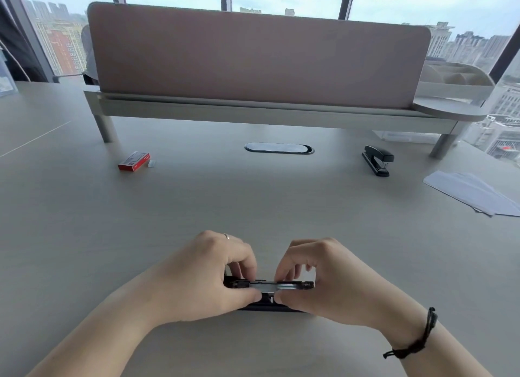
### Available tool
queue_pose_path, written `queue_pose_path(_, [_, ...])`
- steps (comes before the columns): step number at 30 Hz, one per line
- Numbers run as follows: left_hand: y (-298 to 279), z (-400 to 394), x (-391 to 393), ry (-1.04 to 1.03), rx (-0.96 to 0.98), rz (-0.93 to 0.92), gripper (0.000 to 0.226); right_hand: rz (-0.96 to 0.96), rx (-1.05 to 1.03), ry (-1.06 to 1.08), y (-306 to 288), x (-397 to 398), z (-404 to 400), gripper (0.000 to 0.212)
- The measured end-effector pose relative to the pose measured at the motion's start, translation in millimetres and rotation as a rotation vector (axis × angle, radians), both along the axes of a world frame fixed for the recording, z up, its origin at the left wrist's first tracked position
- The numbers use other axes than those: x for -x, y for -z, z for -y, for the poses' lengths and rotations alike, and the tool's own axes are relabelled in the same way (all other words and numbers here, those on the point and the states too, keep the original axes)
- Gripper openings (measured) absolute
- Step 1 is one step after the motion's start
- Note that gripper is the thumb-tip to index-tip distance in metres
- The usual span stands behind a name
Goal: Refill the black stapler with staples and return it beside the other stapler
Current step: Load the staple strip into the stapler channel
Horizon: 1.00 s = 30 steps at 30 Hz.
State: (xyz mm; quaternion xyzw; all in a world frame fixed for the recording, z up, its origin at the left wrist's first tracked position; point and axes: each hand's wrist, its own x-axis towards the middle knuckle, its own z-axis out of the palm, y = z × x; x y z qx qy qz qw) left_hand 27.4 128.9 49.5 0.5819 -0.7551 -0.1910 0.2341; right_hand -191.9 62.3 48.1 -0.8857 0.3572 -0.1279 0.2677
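Fingers [247,264] of the left hand [202,275] and those of the right hand [323,283] are curled in tight, pinching the black stapler [270,285] from both ends. It lies close to the near edge of the worktop [253,202], about midway along it. The stapler looks to be opened, its bright metal staple channel turned upward between the two grips, which I judge is how one holds it steady while a strip is seated; whether staples are already in, I cannot tell. The body below is matte black plastic, long and narrow.

Toward the far right stands the other stapler [378,160], closed, glossy black, well apart from the hands; the refilled one belongs beside it. Toward the far left lies a red staple box [133,161], cardboard, with a small pale strip [152,163] just beside it. White paper sheets [472,193] fan near the right edge. The worktop is smooth, pale grey and matte.
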Motion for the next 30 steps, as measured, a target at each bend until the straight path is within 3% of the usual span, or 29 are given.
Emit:
queue_pose_path(13, [-1.3, -3.8, -3.1, 0.041, -0.006, 0.165, 0.019, -0.158, -0.088, 0.06, -5.0, 9.8, 9.6, 0.03])
queue_pose_path(30, [7.8, -6.7, 15.3, 0.116, 0.095, 0.225, 0.02, -0.063, -0.099, 0.01, 1.4, -0.5, 7.9, 0.021])
